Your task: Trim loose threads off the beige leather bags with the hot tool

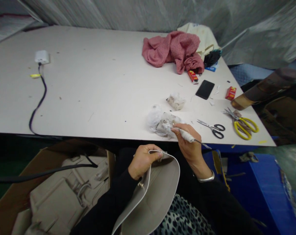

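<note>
My left hand (144, 160) grips the rim of an open beige bag (157, 192), thumb on top, over my lap. A small metal fitting shows on the bag's edge below that hand. My right hand (190, 147) is closed around a thin metal tool with a white-wrapped handle (186, 135); its metal end points right and down, away from the bag. Just beyond my right fingertips lies a dirty white block (166, 122) with fluffy white wadding round it. Whether my fingertips touch the block, I cannot tell. A second, smaller soiled block (176, 101) sits behind it.
Black-handled scissors (213, 128), yellow-handled shears (243, 125), a black phone-like slab (205, 89) and small red boxes (230, 93) lie right on the table. Pink cloth (171, 50) is behind. A white adapter (42, 57) with cable stands left. A carton (9, 207) holds beige bags.
</note>
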The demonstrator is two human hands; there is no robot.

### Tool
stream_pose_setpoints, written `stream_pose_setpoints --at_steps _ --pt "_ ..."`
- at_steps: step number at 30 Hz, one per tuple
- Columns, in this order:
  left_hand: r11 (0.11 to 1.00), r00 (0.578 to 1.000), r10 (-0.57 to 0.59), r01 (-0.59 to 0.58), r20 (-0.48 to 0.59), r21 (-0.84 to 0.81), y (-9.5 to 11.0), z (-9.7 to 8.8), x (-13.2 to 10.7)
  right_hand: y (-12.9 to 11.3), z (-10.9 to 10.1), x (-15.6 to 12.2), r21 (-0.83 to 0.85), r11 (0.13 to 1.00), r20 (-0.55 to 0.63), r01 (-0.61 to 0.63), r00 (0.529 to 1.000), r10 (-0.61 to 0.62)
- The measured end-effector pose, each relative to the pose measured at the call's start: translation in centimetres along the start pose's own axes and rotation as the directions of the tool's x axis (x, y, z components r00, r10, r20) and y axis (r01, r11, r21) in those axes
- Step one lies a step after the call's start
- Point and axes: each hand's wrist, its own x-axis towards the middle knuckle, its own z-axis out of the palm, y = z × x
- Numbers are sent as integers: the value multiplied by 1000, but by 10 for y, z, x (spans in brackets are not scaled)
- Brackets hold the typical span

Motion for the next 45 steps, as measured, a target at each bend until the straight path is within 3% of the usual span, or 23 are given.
stream_pose_setpoints --at_steps 3,7,11,17,26,35,39,42,44,45 --pt "1000 999 -17 16 36 12 -2 1 2 -12 -15 -9 219 960 32 -174 985 171" --pt "996 992 -75 79 99 -35 -3 5 3 -22 -31 -27 440 806 269 -396 914 303" --pt "995 980 -76 87 182 -56 -1 7 4 -21 -37 -41 419 795 344 -438 887 307" --pt "996 974 -77 83 213 -22 -2 10 4 -16 -42 -48 348 824 347 -447 878 329" --pt "996 975 -89 87 202 17 -2 15 2 -17 -45 -50 240 908 358 -345 900 247" --pt "996 984 17 -32 176 79 -3 16 2 -18 -42 -57 272 925 333 -265 928 168" --pt "997 983 15 -28 184 71 -3 15 3 -17 -52 -63 338 935 386 -109 922 -33" --pt "1000 974 -20 20 226 -1 -6 17 1 -16 -63 -67 293 952 452 93 863 -224" --pt "997 966 -39 54 255 -53 -8 19 0 -16 -69 -70 284 947 463 153 843 -275" --pt "995 965 -48 68 258 -70 -9 20 -1 -15 -71 -72 305 943 432 135 863 -263"
